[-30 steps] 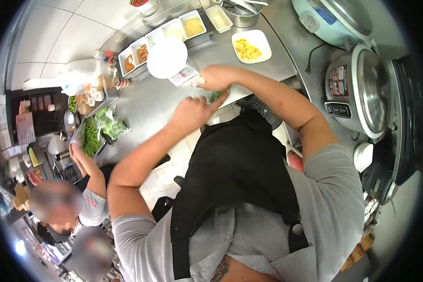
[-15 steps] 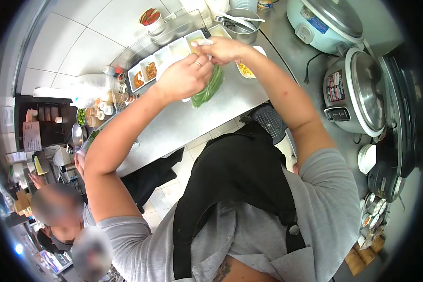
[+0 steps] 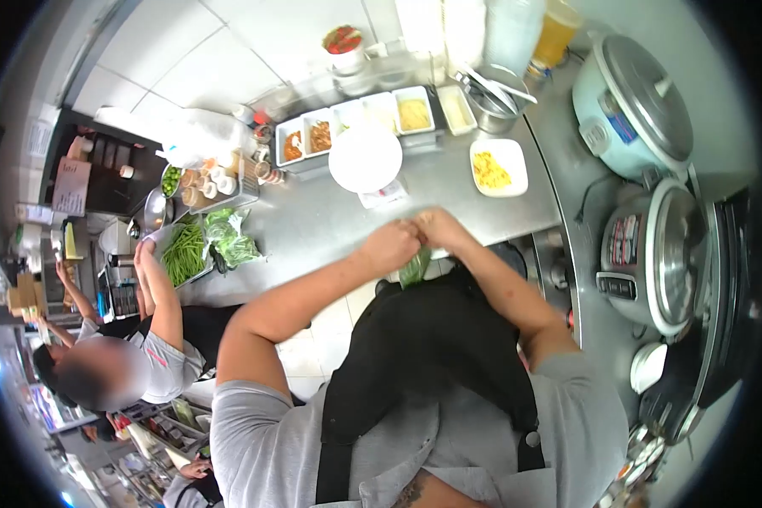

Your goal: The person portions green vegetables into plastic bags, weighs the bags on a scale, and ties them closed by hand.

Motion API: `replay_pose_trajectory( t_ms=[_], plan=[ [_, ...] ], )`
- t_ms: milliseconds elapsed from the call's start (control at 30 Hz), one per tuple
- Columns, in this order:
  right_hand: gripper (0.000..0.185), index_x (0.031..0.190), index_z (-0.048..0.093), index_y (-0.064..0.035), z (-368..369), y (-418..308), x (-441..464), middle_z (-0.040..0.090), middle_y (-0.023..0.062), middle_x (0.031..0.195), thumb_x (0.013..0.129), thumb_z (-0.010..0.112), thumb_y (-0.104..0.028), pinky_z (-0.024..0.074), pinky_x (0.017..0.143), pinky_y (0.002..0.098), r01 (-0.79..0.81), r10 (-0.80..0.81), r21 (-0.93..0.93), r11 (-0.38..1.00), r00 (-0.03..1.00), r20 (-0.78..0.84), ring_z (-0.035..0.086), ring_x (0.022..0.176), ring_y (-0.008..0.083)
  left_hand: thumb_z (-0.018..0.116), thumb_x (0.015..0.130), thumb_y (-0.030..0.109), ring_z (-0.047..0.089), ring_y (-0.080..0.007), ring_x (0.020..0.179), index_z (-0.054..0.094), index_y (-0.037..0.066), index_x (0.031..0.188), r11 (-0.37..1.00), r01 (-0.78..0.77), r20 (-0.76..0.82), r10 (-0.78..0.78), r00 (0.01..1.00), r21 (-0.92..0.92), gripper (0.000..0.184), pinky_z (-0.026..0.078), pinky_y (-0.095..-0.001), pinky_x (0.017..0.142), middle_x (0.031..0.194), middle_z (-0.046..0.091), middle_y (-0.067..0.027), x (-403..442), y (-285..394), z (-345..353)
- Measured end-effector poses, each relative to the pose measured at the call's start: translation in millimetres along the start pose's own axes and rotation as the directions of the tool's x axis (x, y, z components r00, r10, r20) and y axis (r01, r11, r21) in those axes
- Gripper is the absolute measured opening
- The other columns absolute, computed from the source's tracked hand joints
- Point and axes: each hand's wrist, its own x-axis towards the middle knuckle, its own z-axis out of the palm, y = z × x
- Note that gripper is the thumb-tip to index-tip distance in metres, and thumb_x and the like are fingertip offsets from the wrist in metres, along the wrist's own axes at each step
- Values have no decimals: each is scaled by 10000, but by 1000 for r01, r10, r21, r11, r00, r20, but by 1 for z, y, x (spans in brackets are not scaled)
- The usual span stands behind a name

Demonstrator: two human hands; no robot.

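Close to my apron, just off the counter's front edge, my left hand (image 3: pixel 392 245) and my right hand (image 3: pixel 441 230) meet with fingers pinched together. Both grip the top of a clear plastic bag of green leaves (image 3: pixel 414 270), which hangs below them and is partly covered by my left hand. Ahead of them on the steel counter (image 3: pixel 305 216) is a round white plate (image 3: pixel 365 158), with a small white packet (image 3: pixel 384 195) by its near edge. A white square bowl of chopped yellow food (image 3: pixel 499 168) stands to the right.
White food tubs (image 3: pixel 414 110) line the back. A metal pot with utensils (image 3: pixel 496 103) and two rice cookers (image 3: pixel 648 254) are on the right. Green beans (image 3: pixel 184 252) and bagged leafy greens (image 3: pixel 231 239) lie at left, where a co-worker's arm (image 3: pixel 162 296) reaches in.
My hands have come back from the tubs towards my apron, carrying the bag of greens. The view has shifted, showing the plate and more of the counter. The co-worker at left has moved.
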Motion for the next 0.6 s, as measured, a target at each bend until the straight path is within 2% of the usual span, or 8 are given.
replay_pose_trajectory(
  t_ms=[67, 133, 267, 367, 467, 500, 567, 600],
  plan=[
    [353, 683, 611, -33, 5, -19, -21, 590, 69, 564, 977, 580, -226, 427, 458, 333, 107, -103, -140, 984, 994, 37, 535, 474, 156, 593, 815, 85, 705, -315, 866, 749, 62, 847, 938, 293, 126, -273, 954, -186, 161, 574, -415, 789, 904, 712, -151, -4, 5, 19],
    [349, 679, 602, -13, 10, -56, -42, 600, 82, 570, 977, 570, -190, 442, 472, 325, 40, -30, -131, 991, 997, 77, 569, 487, 157, 610, 795, 66, 718, -366, 826, 751, 44, 867, 843, 497, 200, -460, 865, -207, 161, 584, -468, 753, 864, 723, -200, -4, 5, 25],
    [242, 776, 611, 15, 27, -33, -27, 631, 60, 655, 998, 527, -28, 508, 511, 291, 19, -14, -34, 999, 990, 137, 619, 548, 143, 663, 771, 108, 728, -369, 836, 754, 31, 837, 724, 645, 214, -609, 764, -243, 136, 591, -471, 741, 849, 727, -215, -19, -1, 16],
    [192, 829, 647, 37, 38, -24, -25, 658, 67, 711, 991, 550, 0, 549, 565, 296, 27, -27, 0, 1000, 986, 167, 654, 601, 150, 668, 754, 108, 720, -385, 763, 752, 12, 792, 690, 639, 172, -622, 763, -339, 134, 594, -460, 703, 821, 723, -233, -30, -13, 25],
    [166, 893, 682, 42, 48, -34, -36, 667, 74, 722, 996, 566, -19, 559, 583, 292, 140, -104, -171, 975, 973, 205, 671, 630, 141, 657, 742, 101, 717, -340, 654, 755, -22, 773, 680, 612, 325, -519, 790, -402, 160, 593, -417, 635, 760, 721, -226, -46, -31, 44],
    [166, 893, 682, 42, 50, -35, -40, 667, 74, 722, 996, 566, -19, 559, 583, 292, 154, -114, -181, 971, 970, 215, 671, 630, 141, 664, 737, 106, 710, -300, 617, 758, -33, 779, 614, 541, 353, -410, 841, -575, 173, 587, -393, 606, 732, 717, -212, -54, -39, 61],
    [133, 938, 692, 50, 55, -40, -44, 686, 98, 737, 977, 582, -13, 559, 586, 291, 253, -175, -290, 923, 947, 268, 688, 643, 145, 695, 742, 132, 704, -199, 592, 762, -52, 800, 178, 674, 560, -427, 710, -717, 204, 576, -341, 553, 685, 707, -157, -66, -30, 32],
    [133, 938, 692, 50, 59, -45, -47, 686, 98, 737, 977, 582, -13, 559, 586, 291, 262, -179, -295, 919, 943, 280, 688, 643, 145, 695, 742, 132, 704, -199, 592, 762, -52, 800, 173, 671, 554, -439, 708, -721, 204, 576, -341, 553, 685, 707, -157, -72, -26, 25]
  ],
)
